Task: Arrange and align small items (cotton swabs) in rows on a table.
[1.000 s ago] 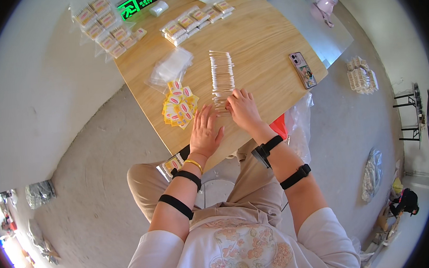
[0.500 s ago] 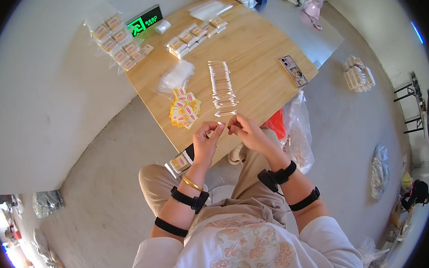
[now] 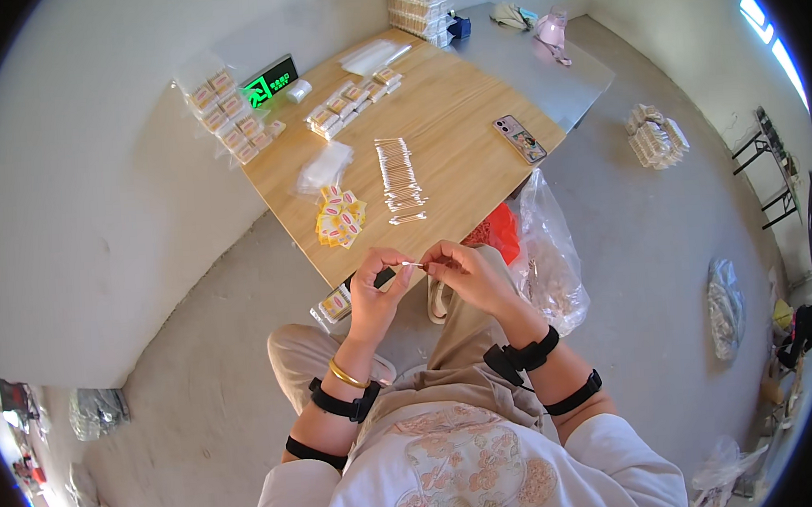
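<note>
My left hand [image 3: 375, 293] and my right hand [image 3: 464, 275] meet just off the table's near edge. Their fingertips pinch a thin cotton swab [image 3: 414, 264] from both sides; its white tip shows by the left thumb. Beyond them, a row of cotton swabs [image 3: 398, 172] lies side by side on the wooden table [image 3: 458, 111]. To its left is a loose heap of yellow and white cards [image 3: 339, 222]. Below the table edge, close to my left wrist, sits a clear pack of swabs with a label [image 3: 337, 303].
Clear plastic bags [image 3: 325, 168] lie behind the cards. Packed swab boxes [image 3: 352, 101] line the table's far left, and more are stacked [image 3: 419, 11] behind. A phone [image 3: 519, 140] rests near the right edge. A red bag [image 3: 495, 233] and a clear bag [image 3: 552, 263] hang beside my knee.
My head view has shifted, so the table sits a little left and lower. Both hands are nearer to me, and the swab between the fingertips shows more plainly.
</note>
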`<state>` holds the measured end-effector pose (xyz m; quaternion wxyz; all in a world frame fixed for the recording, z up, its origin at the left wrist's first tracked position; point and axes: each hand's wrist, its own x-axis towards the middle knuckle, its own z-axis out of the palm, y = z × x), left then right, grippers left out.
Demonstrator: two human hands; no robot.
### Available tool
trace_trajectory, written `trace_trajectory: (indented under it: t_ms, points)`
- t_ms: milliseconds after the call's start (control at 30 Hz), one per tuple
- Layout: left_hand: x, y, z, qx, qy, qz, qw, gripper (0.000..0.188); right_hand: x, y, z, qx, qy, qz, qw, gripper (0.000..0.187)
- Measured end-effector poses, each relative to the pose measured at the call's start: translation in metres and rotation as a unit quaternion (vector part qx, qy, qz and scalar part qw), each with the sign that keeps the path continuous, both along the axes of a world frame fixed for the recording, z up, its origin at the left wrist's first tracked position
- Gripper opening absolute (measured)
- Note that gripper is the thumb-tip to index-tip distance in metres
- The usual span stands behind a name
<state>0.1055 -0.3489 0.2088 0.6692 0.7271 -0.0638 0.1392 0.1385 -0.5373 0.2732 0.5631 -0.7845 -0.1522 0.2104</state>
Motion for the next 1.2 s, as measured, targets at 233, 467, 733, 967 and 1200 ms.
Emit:
trace_trajectory:
  t_ms: [233,467,733,967,1200]
  points:
    - [-0.024,-0.004,0.022,0.076,-0.024,0.029,0.996,0.006,-0.022,-0.01,-0.011,0.086,-0.022,-0.017,0.996,0.012]
    - [-0.046,-0.006,0.016,0.09,0.011,0.051,0.995,0.01,-0.039,-0.017,-0.03,0.093,-0.016,-0.001,0.996,0.015]
    - [-0.057,-0.01,-0.003,0.101,0.048,0.04,0.993,0.018,-0.044,-0.027,-0.064,0.083,-0.022,-0.001,0.996,0.017]
    - [-0.049,0.017,-0.055,0.119,0.191,-0.055,0.973,0.03,0.007,-0.035,-0.105,-0.092,-0.149,-0.109,0.979,0.016]
    - [-0.033,0.017,-0.072,0.164,0.206,-0.078,0.962,0.033,0.097,-0.008,-0.152,-0.066,-0.187,-0.187,0.962,0.011]
